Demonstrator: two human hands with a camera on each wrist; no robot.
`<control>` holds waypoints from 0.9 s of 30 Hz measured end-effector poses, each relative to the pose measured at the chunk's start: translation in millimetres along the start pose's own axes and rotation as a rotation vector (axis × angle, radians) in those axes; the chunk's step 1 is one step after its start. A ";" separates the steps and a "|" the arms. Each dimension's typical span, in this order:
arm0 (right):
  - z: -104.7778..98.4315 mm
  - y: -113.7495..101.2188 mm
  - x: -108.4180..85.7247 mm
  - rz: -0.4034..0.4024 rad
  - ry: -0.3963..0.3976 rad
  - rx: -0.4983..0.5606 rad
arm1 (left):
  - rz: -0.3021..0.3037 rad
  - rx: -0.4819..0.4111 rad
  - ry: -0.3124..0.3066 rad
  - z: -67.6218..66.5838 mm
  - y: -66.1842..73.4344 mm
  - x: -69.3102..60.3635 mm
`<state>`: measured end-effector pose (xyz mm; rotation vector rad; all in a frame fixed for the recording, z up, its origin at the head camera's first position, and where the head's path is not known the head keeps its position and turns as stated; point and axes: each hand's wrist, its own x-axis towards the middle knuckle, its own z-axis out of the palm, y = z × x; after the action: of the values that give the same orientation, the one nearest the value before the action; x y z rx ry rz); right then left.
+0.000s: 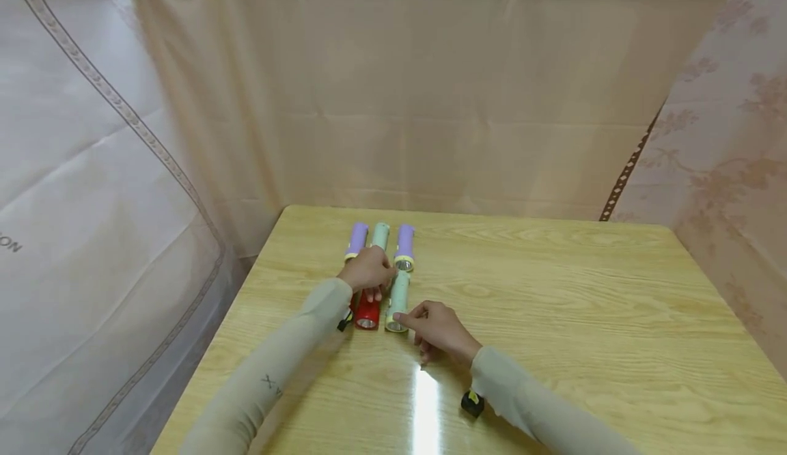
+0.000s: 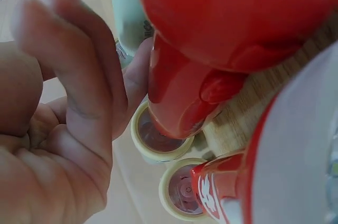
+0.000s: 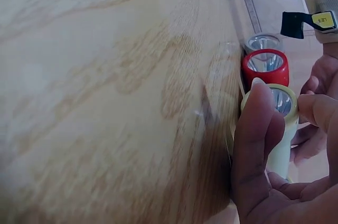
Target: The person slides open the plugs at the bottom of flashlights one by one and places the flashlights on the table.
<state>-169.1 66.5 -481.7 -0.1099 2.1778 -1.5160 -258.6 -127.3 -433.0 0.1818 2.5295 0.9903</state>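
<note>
A mint green flashlight lies on the table with its lens end toward me. My right hand pinches its pale yellow rim between thumb and finger, also seen in the right wrist view. At its tail end is my left hand, one finger touching the side and the others bent; whether it grips is hidden. Under the left hand lies a red flashlight, beside the mint one. A second red flashlight is mostly covered by that hand in the head view.
Behind the front row lie a left purple flashlight, another mint flashlight and a right purple flashlight. The wooden table extends widely to the right. Beige cloth hangs behind it, with patterned cloth at both sides.
</note>
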 end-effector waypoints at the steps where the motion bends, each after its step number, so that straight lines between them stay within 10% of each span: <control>1: 0.3 -0.1 0.5 0.000 -0.001 0.003 | 0.002 0.003 -0.002 -0.1 0.2 0.2; 27: -1.6 -6.9 8.3 -0.077 -0.012 -0.135 | -0.035 0.049 -0.077 7.9 5.6 18.1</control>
<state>-178.4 62.4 -477.8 -0.2497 2.2892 -1.4033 -271.8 -113.5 -440.5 0.1857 2.4802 0.8912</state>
